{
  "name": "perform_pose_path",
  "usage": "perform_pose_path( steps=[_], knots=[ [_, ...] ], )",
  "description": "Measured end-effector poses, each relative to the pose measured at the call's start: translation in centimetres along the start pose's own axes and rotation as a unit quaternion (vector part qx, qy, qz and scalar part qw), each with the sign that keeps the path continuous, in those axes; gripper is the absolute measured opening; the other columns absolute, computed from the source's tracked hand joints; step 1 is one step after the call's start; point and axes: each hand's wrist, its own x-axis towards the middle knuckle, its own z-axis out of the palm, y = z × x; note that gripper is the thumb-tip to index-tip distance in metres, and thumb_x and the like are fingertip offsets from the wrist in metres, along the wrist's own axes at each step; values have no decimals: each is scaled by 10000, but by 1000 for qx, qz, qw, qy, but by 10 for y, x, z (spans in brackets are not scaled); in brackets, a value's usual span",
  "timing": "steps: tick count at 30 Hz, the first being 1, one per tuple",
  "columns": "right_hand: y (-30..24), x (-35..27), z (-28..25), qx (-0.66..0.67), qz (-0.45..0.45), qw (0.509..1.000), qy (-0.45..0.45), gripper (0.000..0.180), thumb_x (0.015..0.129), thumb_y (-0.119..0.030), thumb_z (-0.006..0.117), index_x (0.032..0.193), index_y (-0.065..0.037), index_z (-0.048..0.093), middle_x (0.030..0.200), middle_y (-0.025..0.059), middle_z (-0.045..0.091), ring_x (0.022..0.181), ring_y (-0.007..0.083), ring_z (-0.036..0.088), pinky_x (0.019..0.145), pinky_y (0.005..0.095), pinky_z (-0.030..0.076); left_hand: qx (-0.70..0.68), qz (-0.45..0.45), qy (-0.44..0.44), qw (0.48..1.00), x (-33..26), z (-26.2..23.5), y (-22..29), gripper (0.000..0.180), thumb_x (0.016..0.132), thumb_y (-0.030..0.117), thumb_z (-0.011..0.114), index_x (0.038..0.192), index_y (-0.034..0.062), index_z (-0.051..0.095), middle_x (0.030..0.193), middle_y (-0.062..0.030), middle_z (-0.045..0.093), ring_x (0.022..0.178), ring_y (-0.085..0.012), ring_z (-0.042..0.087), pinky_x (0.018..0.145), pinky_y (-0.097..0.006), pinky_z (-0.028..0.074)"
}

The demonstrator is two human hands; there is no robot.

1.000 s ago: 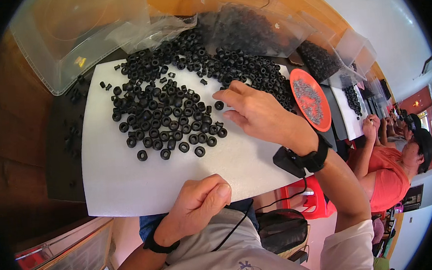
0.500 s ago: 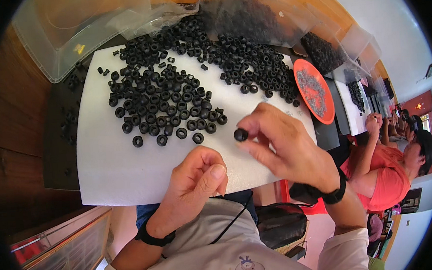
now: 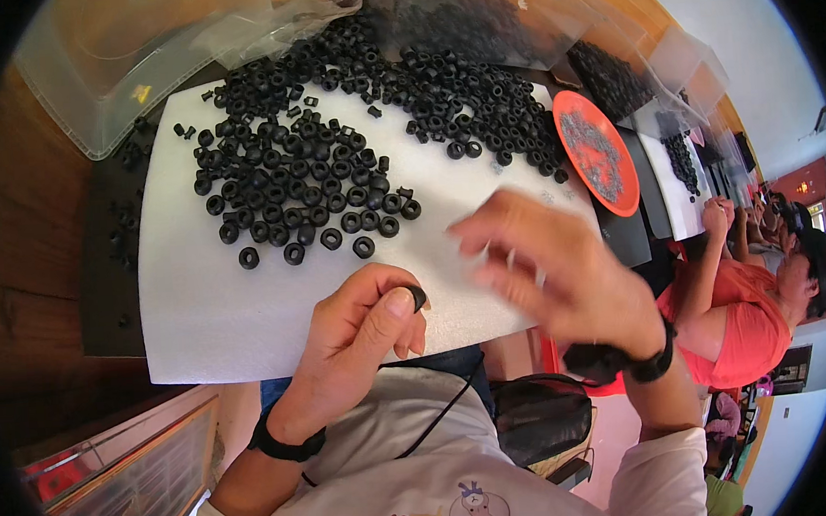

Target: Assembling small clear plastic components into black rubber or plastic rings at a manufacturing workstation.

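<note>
My left hand (image 3: 353, 326) is closed above the near edge of a white foam sheet (image 3: 219, 327). Between its thumb and fingers sits a small black ring (image 3: 418, 298), mostly covered by the fingertips. To the right, my right hand (image 3: 565, 268) is blurred by motion; its thumb and index finger look apart, and nothing shows between them. A cluster of black rings (image 3: 286, 190) lies on the sheet beyond my left hand, a few of them loose at its near edge. Some small black spool-shaped pieces (image 3: 375, 112) lie among them.
A larger heap of black rings (image 3: 479, 103) spreads along the far side. An orange plate (image 3: 628, 199) of small shiny bits stands at the right. Clear plastic bins (image 3: 101, 107) line the back. A person in a coral shirt (image 3: 720, 334) works at the right.
The black ring has passed from my right hand's fingertips to my left hand. My right hand has loosened its pinch and is moving. The whole view has shifted slightly.
</note>
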Motion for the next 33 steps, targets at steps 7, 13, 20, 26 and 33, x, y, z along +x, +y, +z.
perform_pose_path(
  steps=[7, 13, 20, 26, 33],
  knots=[
    [60, -8, -26, -218, 116, 969, -5, 133, 829, -23, 570, 954, 17, 592, 866, 162, 577, 757, 349, 600, 651, 405, 476, -28, 17, -13, 999, 2, 0, -3, 241, 993, 204, 436, 990, -27, 508, 743, -33, 498, 662, -85, 489, 606, -226, 409],
    [71, -4, -25, -249, 129, 960, -3, 138, 834, -30, 561, 957, 13, 607, 895, 165, 590, 774, 351, 602, 682, 417, 475, -19, 24, -10, 999, 0, -1, -4, 236, 990, 193, 444, 998, -34, 507, 751, -32, 496, 659, -84, 486, 589, -225, 395],
    [69, -3, -21, -204, 118, 972, 5, 139, 838, -33, 550, 958, 1, 609, 898, 166, 595, 787, 363, 599, 697, 421, 477, -5, 37, -8, 999, -1, 0, -5, 216, 984, 181, 456, 1009, -25, 513, 735, -38, 531, 651, -69, 472, 578, -209, 380],
    [58, -12, -24, -248, 112, 962, -34, 97, 807, -22, 563, 896, 3, 591, 866, 142, 601, 764, 347, 607, 657, 408, 492, 8, 47, -5, 999, -1, -1, -6, 209, 981, 178, 461, 1005, -23, 515, 728, -34, 542, 645, -58, 462, 576, -201, 377],
    [57, -17, -14, -281, 99, 953, -59, 112, 780, 7, 581, 892, 1, 571, 823, 123, 552, 728, 315, 587, 620, 387, 463, 12, 53, -2, 999, -1, 0, -6, 214, 981, 191, 468, 991, -17, 516, 729, -28, 544, 642, -46, 450, 576, -192, 374]
  ],
)
